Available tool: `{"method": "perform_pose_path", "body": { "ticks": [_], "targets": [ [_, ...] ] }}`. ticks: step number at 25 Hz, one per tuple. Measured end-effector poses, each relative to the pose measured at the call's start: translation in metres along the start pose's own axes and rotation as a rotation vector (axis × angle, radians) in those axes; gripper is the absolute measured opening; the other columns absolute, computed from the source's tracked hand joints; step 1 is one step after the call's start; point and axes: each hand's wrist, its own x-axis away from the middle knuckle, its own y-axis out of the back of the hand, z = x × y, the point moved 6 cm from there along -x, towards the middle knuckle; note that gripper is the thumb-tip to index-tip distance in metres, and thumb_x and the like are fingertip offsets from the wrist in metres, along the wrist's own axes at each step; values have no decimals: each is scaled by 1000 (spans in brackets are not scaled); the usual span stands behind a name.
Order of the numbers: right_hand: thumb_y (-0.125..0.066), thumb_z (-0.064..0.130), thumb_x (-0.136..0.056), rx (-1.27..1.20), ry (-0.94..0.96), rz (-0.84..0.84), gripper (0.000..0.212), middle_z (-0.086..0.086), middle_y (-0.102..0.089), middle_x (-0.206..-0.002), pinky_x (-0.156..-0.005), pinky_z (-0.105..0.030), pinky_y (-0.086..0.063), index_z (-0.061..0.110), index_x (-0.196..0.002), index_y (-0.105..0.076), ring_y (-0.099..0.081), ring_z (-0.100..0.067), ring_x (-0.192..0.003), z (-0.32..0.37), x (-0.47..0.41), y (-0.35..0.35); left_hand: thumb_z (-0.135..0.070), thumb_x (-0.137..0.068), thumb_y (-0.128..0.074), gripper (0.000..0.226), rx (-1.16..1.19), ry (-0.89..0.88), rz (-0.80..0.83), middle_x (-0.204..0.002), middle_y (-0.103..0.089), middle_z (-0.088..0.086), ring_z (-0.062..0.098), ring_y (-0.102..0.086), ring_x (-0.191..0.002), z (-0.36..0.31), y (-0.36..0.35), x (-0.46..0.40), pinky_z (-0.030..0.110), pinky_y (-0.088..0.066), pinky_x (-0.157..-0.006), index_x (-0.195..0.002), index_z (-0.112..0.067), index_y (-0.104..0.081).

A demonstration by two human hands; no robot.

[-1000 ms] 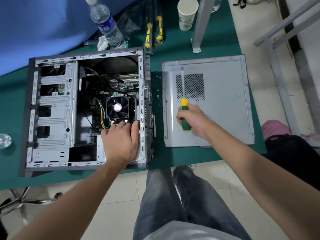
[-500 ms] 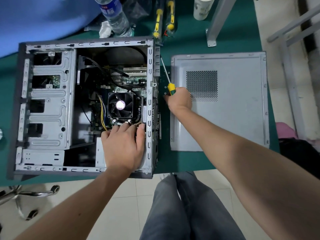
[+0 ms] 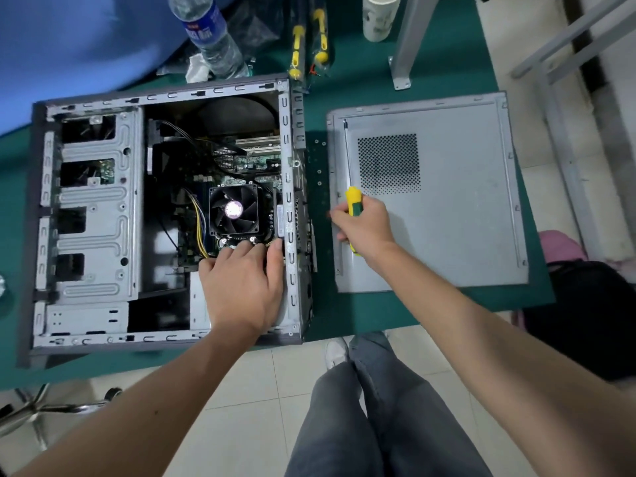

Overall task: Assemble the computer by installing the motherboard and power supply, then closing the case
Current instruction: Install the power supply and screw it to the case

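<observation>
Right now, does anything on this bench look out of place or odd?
Nothing looks spilled or broken. The computer case lies open on its side, its side panel flat beside it. Small screws lie loose on the green mat between them, easy to knock away.

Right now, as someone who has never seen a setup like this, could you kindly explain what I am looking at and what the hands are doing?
This is no robot: a person wears a camera on the head, looking down at their own hands and legs. On the green table lies an open computer case on its side, with its fan and wiring showing. Beside it, to the right, lies the case's loose side panel. The left hand rests flat inside the case, just below the fan. The right hand grips a yellow and green screwdriver over the panel. At the table's far edge stand a water bottle and a paper cup.
</observation>
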Motion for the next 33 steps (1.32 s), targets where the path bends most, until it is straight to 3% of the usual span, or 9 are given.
{"method": "perform_pose_path", "body": {
  "ticks": [5, 9, 13, 15, 17, 23, 27, 30, 33],
  "targets": [
    [-76, 17, -83, -163, -68, 40, 13, 7, -66, -65, -48, -22, -48, 10, -86, -66, -54, -11, -44, -40, 63, 30, -52, -102, -14, 51, 72, -22, -42, -72, -49, -6, 21, -44, -74, 0, 2, -2, 42, -29, -79, -68, -26, -42],
    [-74, 23, -85, -224, -88, 84, 12, 5, -70, -69, -49, -21, -48, 14, -83, -66, -53, -10, -47, -59, 105, 40, -48, -102, -34, 37, 257, -1, -108, -88, -55, -2, 23, -49, -83, 2, 6, 0, 44, -34, -86, -91, -18, -51],
    [-68, 36, -88, -223, -40, 184, 21, 0, -62, -66, -58, -28, -49, 17, -78, -66, -53, -12, -52, -62, 130, 44, -27, -95, -61, 26, 396, -327, -187, -113, -48, 6, 24, -47, -107, -14, 29, 22, 36, -40, -94, -114, -10, -54],
    [-66, 42, -89, -290, -13, 258, 27, -2, -58, -67, -60, -33, -49, 19, -76, -66, -51, -13, -53, -63, 141, 44, -25, -93, -65, 29, 397, -555, -57, -116, -48, 0, 15, -50, -106, -40, 32, 41, 31, -45, -93, -119, -14, -56],
    [-65, 42, -90, -360, 12, 324, 28, 0, -56, -66, -57, -29, -48, 21, -72, -65, -50, -12, -53, -61, 152, 42, -25, -92, -68, 27, 430, -640, 108, -107, -56, -5, 7, -58, -91, -64, 31, 57, 29, -51, -84, -117, -16, -62],
    [-66, 44, -80, -490, -10, 350, 32, 6, -58, -63, -51, -23, -47, 13, -84, -61, -48, -7, -50, -60, 176, 49, -19, -87, -75, 13, 608, -640, 258, -85, -67, -9, 5, -61, -77, -96, 26, 84, 24, -52, -73, -100, -15, -77],
    [-66, 48, -80, -567, -39, 362, 37, 4, -58, -66, -51, -23, -47, 13, -89, -61, -47, -7, -50, -64, 185, 55, -18, -88, -73, 11, 653, -627, 264, -85, -69, -4, 13, -64, -78, -105, 27, 94, 25, -52, -72, -97, -13, -77],
    [-68, 57, -84, -375, 51, 249, 40, 2, -56, -59, -48, -27, -45, 20, -72, -58, -47, -12, -47, -63, 181, 70, -18, -89, -73, 5, 756, -513, 301, -85, -72, -4, 16, -68, -77, -100, 23, 90, 23, -55, -71, -94, -18, -73],
    [-65, 54, -84, 195, 279, -68, 47, 8, -41, -50, -49, -28, -38, 21, -59, -42, -39, -12, -47, -66, 179, 105, -15, -88, -74, 6, 864, -381, 311, -85, -73, 1, 17, -69, -76, -89, 17, 82, 24, -56, -70, -94, -15, -72]
  ]
}}
